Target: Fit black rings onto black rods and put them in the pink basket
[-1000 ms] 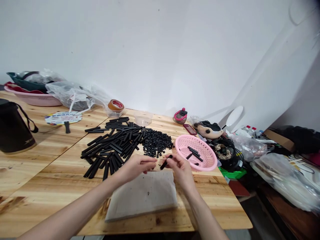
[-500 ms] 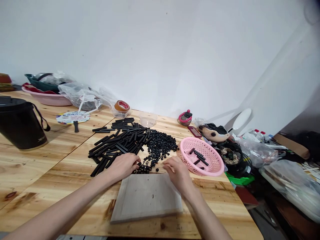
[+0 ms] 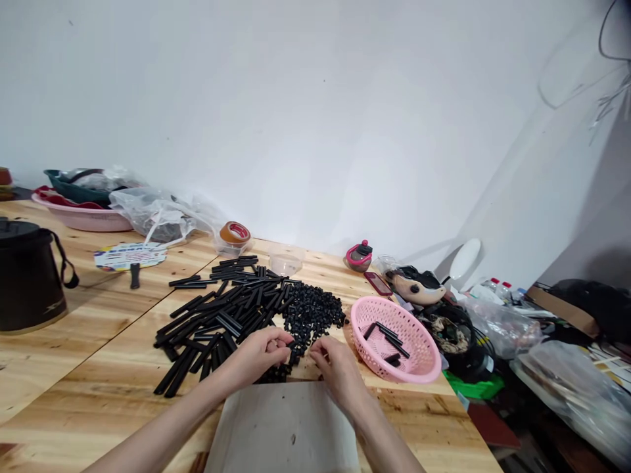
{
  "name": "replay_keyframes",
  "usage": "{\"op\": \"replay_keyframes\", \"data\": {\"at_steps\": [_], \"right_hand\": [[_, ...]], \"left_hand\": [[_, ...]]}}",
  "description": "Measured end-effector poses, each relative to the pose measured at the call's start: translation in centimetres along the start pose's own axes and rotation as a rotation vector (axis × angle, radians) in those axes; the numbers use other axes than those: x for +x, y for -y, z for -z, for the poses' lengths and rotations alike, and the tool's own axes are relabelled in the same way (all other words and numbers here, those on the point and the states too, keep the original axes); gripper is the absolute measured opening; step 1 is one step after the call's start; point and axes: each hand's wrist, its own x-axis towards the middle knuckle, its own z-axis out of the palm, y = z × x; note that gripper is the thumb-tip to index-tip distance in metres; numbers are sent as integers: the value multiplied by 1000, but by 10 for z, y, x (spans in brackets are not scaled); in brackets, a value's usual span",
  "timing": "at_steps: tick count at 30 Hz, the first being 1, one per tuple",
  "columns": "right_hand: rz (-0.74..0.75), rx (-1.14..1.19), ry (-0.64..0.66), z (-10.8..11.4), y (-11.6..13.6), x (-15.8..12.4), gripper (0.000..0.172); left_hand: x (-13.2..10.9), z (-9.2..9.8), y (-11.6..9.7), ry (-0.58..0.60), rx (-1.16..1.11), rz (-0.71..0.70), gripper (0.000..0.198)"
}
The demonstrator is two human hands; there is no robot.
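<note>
My left hand [image 3: 263, 353] is closed in a pinch, with a small black piece [image 3: 291, 345] at its fingertips. Just to its right, my right hand [image 3: 335, 366] has thumb and fingers pressed together; whatever they hold, if anything, is too small to make out. Both hands hover above the near end of a heap of small black pieces [image 3: 315, 309]. Left of that heap lies a loose pile of black tubes [image 3: 236, 309]. A pale flat board [image 3: 286, 427] sits below my hands, at the near side of the table.
A pink perforated basket [image 3: 428, 368] holding several black tubes stands to the right. Farther back are a clear plastic bowl [image 3: 286, 261], a roll of brown tape [image 3: 234, 232] and a phone [image 3: 378, 284]. A black tumbler [image 3: 29, 276] stands at the far left of the wooden table [image 3: 113, 355].
My hands have come closer together, with the left one moving right from the near edge of the heap. The camera has tilted up, so the table sits lower in view.
</note>
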Motion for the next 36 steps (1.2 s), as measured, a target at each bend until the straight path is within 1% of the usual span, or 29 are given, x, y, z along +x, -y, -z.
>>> {"op": "replay_keyframes", "data": {"at_steps": [3,8,13,16,18,19,22,24,27,31,33,36], "right_hand": [[-10,7,11,5,-2,-1,10],[-127,55,63,11,-14,-8,11],[-111,158,145,15,-26,-9,14],[-108,219,158,13,-28,-6,14],[-137,306,127,11,-26,-3,11],[-164,402,98,10,-23,-2,10],[-240,775,7,10,-12,1,19],[-275,933,-28,11,-5,1,23],[-320,1065,-72,11,-2,0,26],[-312,1208,-85,8,-6,-3,26],[-304,1230,-78,7,-6,-4,25],[-302,1209,-100,7,-4,-4,25]], "left_hand": [[9,-8,3,10,-200,2,35],[18,-14,11,82,-412,-12,37],[23,-18,24,141,-550,-33,42],[20,-19,28,163,-616,-39,41],[16,-20,28,172,-665,-34,37],[14,-21,27,175,-682,-31,35],[9,-24,26,186,-693,-36,32],[8,-26,25,205,-691,-39,33],[8,-27,20,228,-683,-30,39],[6,-27,11,244,-666,-27,42],[4,-28,10,256,-662,-38,41],[3,-31,12,272,-641,-64,39]]}}
